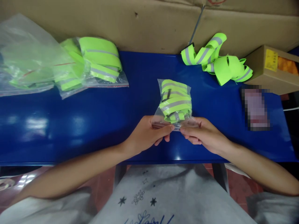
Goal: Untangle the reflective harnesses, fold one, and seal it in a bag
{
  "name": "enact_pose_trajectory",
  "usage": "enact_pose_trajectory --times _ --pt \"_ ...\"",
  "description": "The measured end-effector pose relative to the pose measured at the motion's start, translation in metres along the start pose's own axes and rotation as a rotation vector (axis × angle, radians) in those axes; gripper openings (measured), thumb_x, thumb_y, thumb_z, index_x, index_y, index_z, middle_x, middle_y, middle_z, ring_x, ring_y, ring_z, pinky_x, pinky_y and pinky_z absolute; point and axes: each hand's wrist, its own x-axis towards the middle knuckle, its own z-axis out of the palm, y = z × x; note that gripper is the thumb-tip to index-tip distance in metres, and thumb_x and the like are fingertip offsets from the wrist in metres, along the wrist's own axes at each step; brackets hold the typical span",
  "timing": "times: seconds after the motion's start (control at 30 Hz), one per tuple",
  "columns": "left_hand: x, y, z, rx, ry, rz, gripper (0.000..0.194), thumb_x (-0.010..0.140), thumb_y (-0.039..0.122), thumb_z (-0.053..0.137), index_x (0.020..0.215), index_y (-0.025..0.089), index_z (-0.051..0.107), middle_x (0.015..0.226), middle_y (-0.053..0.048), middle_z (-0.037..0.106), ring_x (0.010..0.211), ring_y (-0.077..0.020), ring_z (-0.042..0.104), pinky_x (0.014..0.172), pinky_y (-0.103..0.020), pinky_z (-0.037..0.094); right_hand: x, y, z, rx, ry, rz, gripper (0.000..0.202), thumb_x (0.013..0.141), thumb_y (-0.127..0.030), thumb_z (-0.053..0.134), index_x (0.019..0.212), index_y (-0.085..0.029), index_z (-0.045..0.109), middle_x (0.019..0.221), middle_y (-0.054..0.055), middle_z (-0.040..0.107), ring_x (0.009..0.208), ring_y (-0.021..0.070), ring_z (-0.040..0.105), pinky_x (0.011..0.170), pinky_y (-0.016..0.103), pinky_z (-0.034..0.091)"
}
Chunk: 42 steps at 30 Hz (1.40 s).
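Observation:
A clear plastic bag (pixel 159 117) holds a folded neon-yellow strap (pixel 176 102) with grey reflective stripes and a dark buckle. My left hand (pixel 149 133) pinches the near edge of this bag, thumb on top, left of its middle. On the right part of the same edge, my right hand (pixel 204 133) has its thumb and fingers closed. The two thumbs are close together but apart. The bag's far part, with the strap inside, points away from me over the blue table.
Several bagged neon straps (pixel 100 59) lie at the back left of the blue table (pixel 70 124). Loose neon straps (pixel 226 67) lie at the back right, beside a small cardboard box (pixel 261 70). A blurred-out flat object (pixel 255 109) is at right. Large cardboard (pixel 151 25) stands behind.

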Motion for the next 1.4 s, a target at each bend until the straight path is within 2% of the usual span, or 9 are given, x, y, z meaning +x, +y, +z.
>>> enact_pose_trajectory --times 0.23,0.4,0.63,0.87,0.97,1.13,1.23,1.4 --pt "0.001 -0.002 0.002 -0.017 -0.004 0.033 0.021 0.092 0.03 0.072 0.081 0.013 0.069 0.064 0.001 0.065 0.046 -0.0042 0.048 0.043 -0.016 0.037 -0.001 0.004 0.002 -0.066 0.126 -0.076 0.023 0.083 -0.037 0.082 0.084 -0.017 0.071 0.066 -0.005 0.049 0.054 0.0047 0.034 0.045 0.023 0.02" --pt "0.003 -0.005 0.002 -0.044 -0.006 0.078 0.024 0.094 0.031 0.071 0.08 0.013 0.067 0.064 0.001 0.067 0.046 -0.0043 0.051 0.044 -0.016 0.039 -0.001 0.003 0.004 -0.008 0.097 -0.054 0.023 0.082 -0.035 0.081 0.079 -0.017 0.067 0.062 -0.006 0.042 0.051 0.0043 0.029 0.044 0.023 0.015" --pt "0.002 -0.003 0.002 -0.018 -0.001 0.079 0.022 0.095 0.03 0.07 0.083 0.012 0.068 0.068 0.0 0.069 0.048 -0.0046 0.055 0.044 -0.015 0.04 -0.001 -0.001 0.005 -0.019 0.09 0.008 0.028 0.078 -0.039 0.086 0.083 -0.017 0.069 0.07 -0.002 0.057 0.05 0.004 0.034 0.043 0.022 0.013" --pt "0.002 -0.003 0.004 -0.002 -0.012 0.083 0.022 0.095 0.031 0.071 0.085 0.011 0.07 0.066 0.001 0.068 0.046 -0.0033 0.053 0.045 -0.014 0.041 0.001 0.008 0.005 -0.082 0.169 -0.116 0.026 0.082 -0.039 0.083 0.081 -0.017 0.069 0.066 -0.004 0.053 0.054 0.0055 0.037 0.046 0.022 0.022" --pt "0.002 -0.003 0.004 -0.022 0.004 0.057 0.021 0.09 0.03 0.077 0.082 0.012 0.07 0.065 0.001 0.069 0.046 -0.004 0.055 0.043 -0.014 0.04 0.001 0.007 0.007 -0.09 0.129 -0.163 0.023 0.086 -0.038 0.081 0.084 -0.017 0.07 0.068 -0.004 0.055 0.056 0.0057 0.038 0.048 0.022 0.026" --pt "0.001 -0.007 0.002 -0.03 0.079 0.045 0.02 0.082 0.03 0.085 0.087 0.013 0.076 0.069 -0.001 0.073 0.048 -0.0063 0.059 0.039 -0.014 0.039 0.0 0.002 0.011 -0.161 0.014 -0.259 0.024 0.089 -0.04 0.079 0.089 -0.017 0.07 0.074 -0.002 0.061 0.062 0.0074 0.048 0.049 0.021 0.032" --pt "0.001 -0.008 0.002 -0.06 0.072 0.064 0.017 0.084 0.03 0.082 0.083 0.014 0.077 0.069 -0.001 0.074 0.047 -0.0057 0.058 0.039 -0.014 0.039 0.0 0.001 0.01 -0.184 -0.043 -0.244 0.027 0.091 -0.042 0.078 0.091 -0.016 0.069 0.075 -0.001 0.063 0.06 0.0067 0.05 0.047 0.02 0.034" --pt "0.002 -0.002 -0.003 -0.172 0.093 0.067 0.014 0.082 0.025 0.082 0.075 0.014 0.076 0.063 0.001 0.071 0.043 -0.0045 0.054 0.039 -0.015 0.039 0.0 -0.001 -0.001 -0.205 -0.126 -0.185 0.028 0.096 -0.044 0.072 0.104 -0.017 0.072 0.088 0.003 0.071 0.063 0.0081 0.058 0.046 0.019 0.042"
